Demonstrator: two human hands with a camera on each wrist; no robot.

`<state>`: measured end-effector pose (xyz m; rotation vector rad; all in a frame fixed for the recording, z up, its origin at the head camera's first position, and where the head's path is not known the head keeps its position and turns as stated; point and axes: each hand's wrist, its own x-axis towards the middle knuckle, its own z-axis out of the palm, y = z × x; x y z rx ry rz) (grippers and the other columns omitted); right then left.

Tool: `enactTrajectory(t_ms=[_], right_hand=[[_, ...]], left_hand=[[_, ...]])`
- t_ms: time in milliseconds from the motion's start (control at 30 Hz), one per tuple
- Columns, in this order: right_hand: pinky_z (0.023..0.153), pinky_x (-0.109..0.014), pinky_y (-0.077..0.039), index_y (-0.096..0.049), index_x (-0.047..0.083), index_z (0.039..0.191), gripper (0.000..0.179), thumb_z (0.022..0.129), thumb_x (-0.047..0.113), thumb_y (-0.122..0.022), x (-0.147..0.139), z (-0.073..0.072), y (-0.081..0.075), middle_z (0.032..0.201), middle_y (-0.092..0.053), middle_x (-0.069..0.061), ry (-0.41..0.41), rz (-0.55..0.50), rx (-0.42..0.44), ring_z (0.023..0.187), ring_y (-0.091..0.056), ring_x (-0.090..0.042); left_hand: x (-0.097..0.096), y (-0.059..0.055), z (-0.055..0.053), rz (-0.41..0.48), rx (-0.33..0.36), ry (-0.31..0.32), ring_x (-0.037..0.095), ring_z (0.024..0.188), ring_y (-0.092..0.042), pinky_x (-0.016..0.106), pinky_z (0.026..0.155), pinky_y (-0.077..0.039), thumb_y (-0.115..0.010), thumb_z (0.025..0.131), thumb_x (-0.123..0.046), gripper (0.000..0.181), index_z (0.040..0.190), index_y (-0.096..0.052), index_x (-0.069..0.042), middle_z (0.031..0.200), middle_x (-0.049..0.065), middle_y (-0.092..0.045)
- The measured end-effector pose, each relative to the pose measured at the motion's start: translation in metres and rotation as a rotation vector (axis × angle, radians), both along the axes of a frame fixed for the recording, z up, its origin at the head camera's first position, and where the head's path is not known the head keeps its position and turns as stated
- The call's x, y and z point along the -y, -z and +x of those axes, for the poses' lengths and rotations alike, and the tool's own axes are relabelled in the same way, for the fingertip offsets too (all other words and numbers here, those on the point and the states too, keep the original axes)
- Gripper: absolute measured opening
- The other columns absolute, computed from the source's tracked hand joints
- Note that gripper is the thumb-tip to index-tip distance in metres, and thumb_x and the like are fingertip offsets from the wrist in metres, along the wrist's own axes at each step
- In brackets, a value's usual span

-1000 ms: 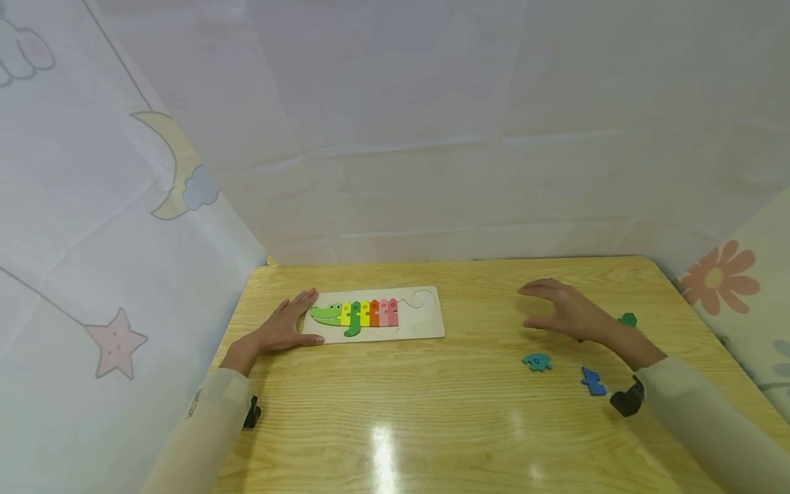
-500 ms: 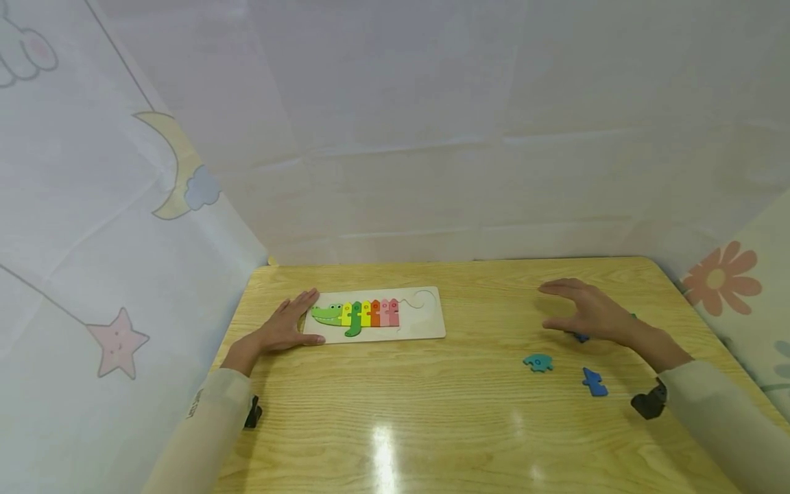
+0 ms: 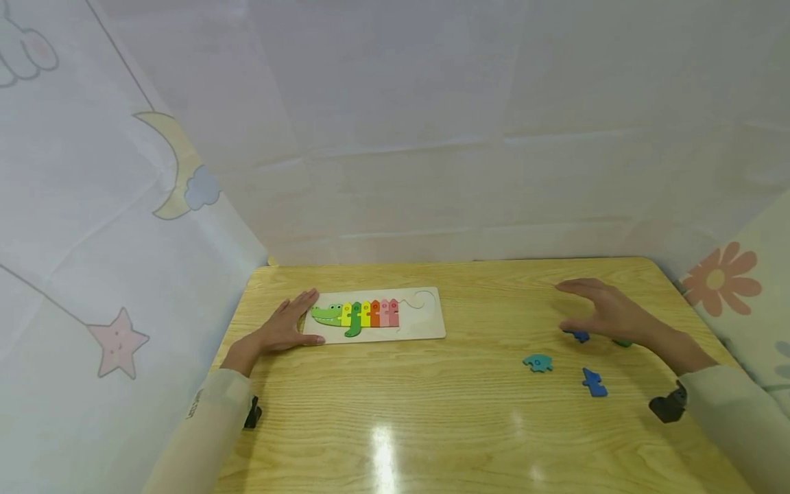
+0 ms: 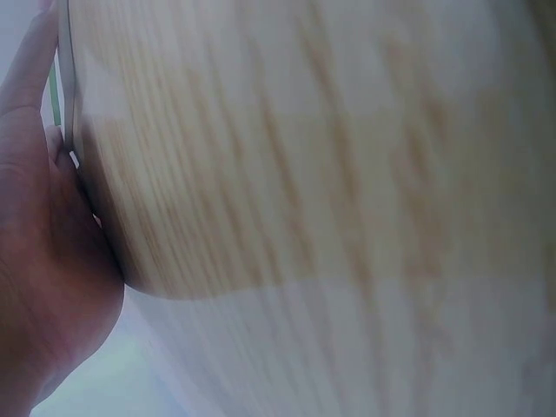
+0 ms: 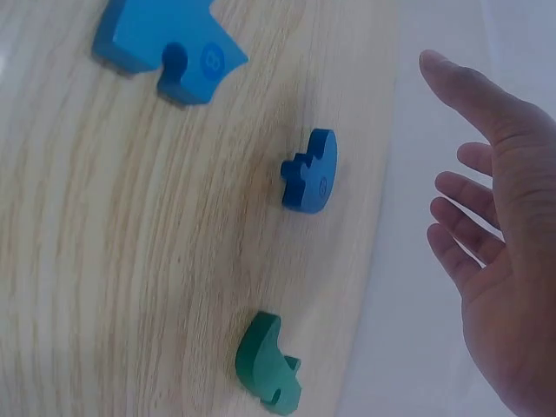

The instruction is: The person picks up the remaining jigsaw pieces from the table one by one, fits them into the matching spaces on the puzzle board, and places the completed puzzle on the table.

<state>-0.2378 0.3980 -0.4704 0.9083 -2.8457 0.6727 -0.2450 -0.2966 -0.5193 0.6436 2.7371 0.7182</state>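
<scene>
My left hand (image 3: 286,323) rests at the left end of a pale wooden puzzle board (image 3: 426,326), thumb along its near edge and fingers at its far corner. A crocodile head piece (image 3: 327,314) and a row of yellow, green, orange and pink pieces (image 3: 374,314) lie on the board. On the right, my right hand (image 3: 607,312) hovers over the table with thumb and fingers spread, holding nothing. Below it in the right wrist view are a dark blue puzzle piece (image 5: 311,174), a green puzzle piece (image 5: 266,363) and a larger blue puzzle piece (image 5: 181,45).
A teal puzzle piece (image 3: 538,363) lies on the wooden table (image 3: 457,425), left of the larger blue piece. Curved tail lines (image 3: 422,299) mark the board's right part. Printed cloth walls (image 3: 395,192) stand behind and beside the table.
My right hand has drawn away to the right, in the air and still holding nothing, uncovering the dark blue piece. The left hand and board have stayed in place.
</scene>
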Motion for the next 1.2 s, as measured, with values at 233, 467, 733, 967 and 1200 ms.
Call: enactTrajectory(t_ms=[233, 467, 733, 967, 1200], right_hand=[[0.094, -0.072, -0.046, -0.06, -0.003, 0.145, 0.081, 0.08, 0.03, -0.095, -0.012, 0.004, -0.004, 0.146, -0.056, -0.031, 0.032, 0.02, 0.002, 0.131, -0.05, -0.055], [0.091, -0.072, -0.048, -0.061, -0.002, 0.144, 0.085, 0.075, 0.03, -0.098, -0.025, 0.006, -0.001, 0.144, -0.058, -0.03, 0.048, 0.026, -0.029, 0.128, -0.052, -0.056], [0.087, -0.073, -0.049, -0.058, -0.005, 0.145, 0.09, 0.073, 0.032, -0.098, -0.041, 0.008, 0.004, 0.143, -0.056, -0.035, 0.06, 0.04, -0.06, 0.124, -0.053, -0.059], [0.085, -0.07, -0.05, -0.058, -0.006, 0.144, 0.093, 0.07, 0.031, -0.1, -0.052, 0.015, 0.006, 0.142, -0.057, -0.036, 0.072, 0.052, -0.099, 0.121, -0.055, -0.058], [0.084, -0.07, -0.049, -0.058, -0.008, 0.143, 0.094, 0.07, 0.032, -0.101, -0.057, 0.018, 0.007, 0.142, -0.056, -0.037, 0.111, 0.046, -0.058, 0.123, -0.053, -0.059]], left_hand=[[0.0, 0.001, -0.001, -0.003, -0.005, -0.001, 0.042, 0.163, -0.008, 0.066, 0.127, 0.0, -0.079, 0.092, -0.054, 0.114, 0.17, -0.014, -0.003, 0.178, 0.018, -0.01], [0.001, 0.002, -0.002, -0.008, -0.008, 0.002, 0.041, 0.163, -0.008, 0.066, 0.128, 0.001, -0.078, 0.092, -0.055, 0.114, 0.17, -0.013, -0.004, 0.178, 0.017, -0.009], [0.002, 0.004, -0.002, -0.013, -0.009, 0.005, 0.041, 0.163, -0.008, 0.066, 0.128, 0.001, -0.078, 0.092, -0.054, 0.113, 0.17, -0.013, -0.004, 0.178, 0.017, -0.009], [0.001, 0.002, -0.002, -0.01, -0.005, 0.0, 0.042, 0.163, -0.008, 0.066, 0.128, 0.001, -0.079, 0.092, -0.053, 0.113, 0.17, -0.014, -0.003, 0.178, 0.017, -0.009], [0.001, 0.001, 0.001, -0.003, -0.011, -0.007, 0.043, 0.162, -0.009, 0.067, 0.127, -0.001, -0.08, 0.091, -0.053, 0.113, 0.169, -0.015, -0.001, 0.177, 0.019, -0.01]])
